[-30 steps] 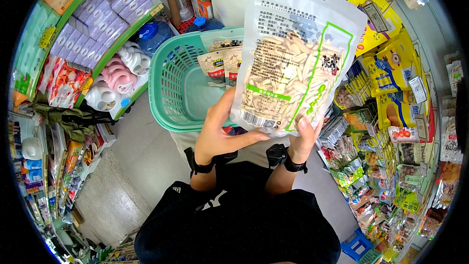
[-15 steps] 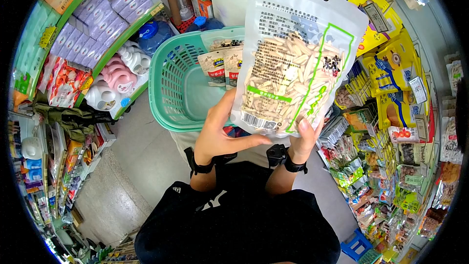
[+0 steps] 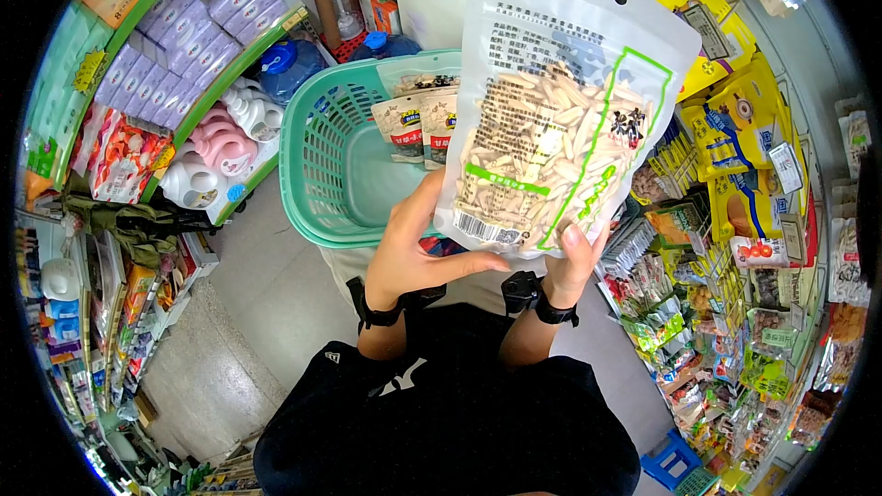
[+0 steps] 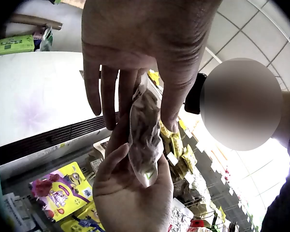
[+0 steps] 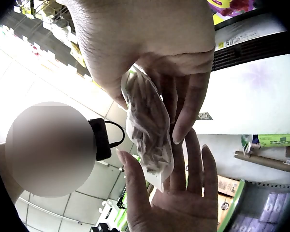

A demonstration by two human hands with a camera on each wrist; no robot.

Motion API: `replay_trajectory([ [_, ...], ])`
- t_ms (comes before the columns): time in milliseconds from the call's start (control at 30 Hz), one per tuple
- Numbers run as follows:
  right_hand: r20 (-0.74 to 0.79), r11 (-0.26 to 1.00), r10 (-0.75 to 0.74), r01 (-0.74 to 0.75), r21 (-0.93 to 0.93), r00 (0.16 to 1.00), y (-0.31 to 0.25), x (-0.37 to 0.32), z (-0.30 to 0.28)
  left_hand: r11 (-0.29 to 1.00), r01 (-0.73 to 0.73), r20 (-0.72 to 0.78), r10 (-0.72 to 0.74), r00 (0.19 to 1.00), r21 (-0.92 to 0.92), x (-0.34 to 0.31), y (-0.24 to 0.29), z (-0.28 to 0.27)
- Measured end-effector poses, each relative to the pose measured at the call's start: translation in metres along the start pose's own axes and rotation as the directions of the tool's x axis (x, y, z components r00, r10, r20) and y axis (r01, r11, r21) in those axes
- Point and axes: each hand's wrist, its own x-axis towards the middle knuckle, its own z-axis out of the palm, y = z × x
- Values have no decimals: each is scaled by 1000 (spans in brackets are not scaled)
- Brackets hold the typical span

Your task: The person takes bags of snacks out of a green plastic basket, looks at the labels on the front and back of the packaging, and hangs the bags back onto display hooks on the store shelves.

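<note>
A grey-white bag of pale seeds, printed with small text, a green outline and a barcode, is held up tilted in both hands. At its lower left edge is the left hand, fingers behind the bag and thumb stretched along the bottom. The right hand grips the lower right corner, thumb on the printed face. Both wrist views show the bag edge-on, between the left hand and the right hand. Behind the bag in the head view is a green basket holding small packets.
Tissue packs and jugs fill shelves at the left. Yellow bags and many snack packets hang on a rack at the right. Blue water jugs stand behind the basket. A blue stool is at the lower right.
The top of the bag has shifted slightly to the right and down in the head view. Both hands keep nearly the same place and hold.
</note>
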Motion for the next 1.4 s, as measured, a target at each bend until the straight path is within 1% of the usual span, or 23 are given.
replay_trajectory([
  [33,0,1000,0,0,0,1000,0,0,0,1000,6,-2,-6,1000,2,0,0,0],
  [100,48,995,-51,47,89,998,0,0,0,1000,11,-4,-11,1000,4,0,-1,0],
  [200,49,994,-54,49,95,997,-1,1,1,1000,17,1,-17,1000,-5,-1,-1,0],
  [333,48,995,-53,49,92,997,-1,0,1,1000,3,2,-3,1000,10,0,-1,0],
  [400,-14,1000,21,-21,-3,1000,-2,-1,2,1000,-6,2,6,1000,21,1,-1,0],
  [633,-1,1000,6,-6,5,1000,-3,1,2,1000,-5,0,5,1000,21,0,-2,0],
  [700,51,993,-57,51,104,997,-2,1,2,1000,-1,0,1,1000,21,0,-2,0],
  [733,51,993,-57,52,104,997,-2,1,2,1000,-3,2,3,1000,21,0,-2,0],
  [933,53,993,-68,62,98,996,-2,2,2,1000,-2,6,2,1000,28,0,-2,0],
  [1000,-9,1000,12,-12,-6,1000,-3,2,3,1000,-3,8,3,1000,27,0,-2,0],
  [1067,-12,1000,18,-18,-9,1000,-4,2,3,1000,14,12,-14,1000,0,0,-4,1],
  [1300,-1,999,34,-34,-32,999,-4,1,2,999,47,-12,-47,999,7,3,-2,4],
  [1333,-1,999,35,-35,-32,999,-3,2,2,999,49,-13,-49,999,-13,4,-2,5],
  [1400,58,994,-79,74,82,995,-2,3,3,998,50,-14,-51,999,-33,4,-2,5],
])
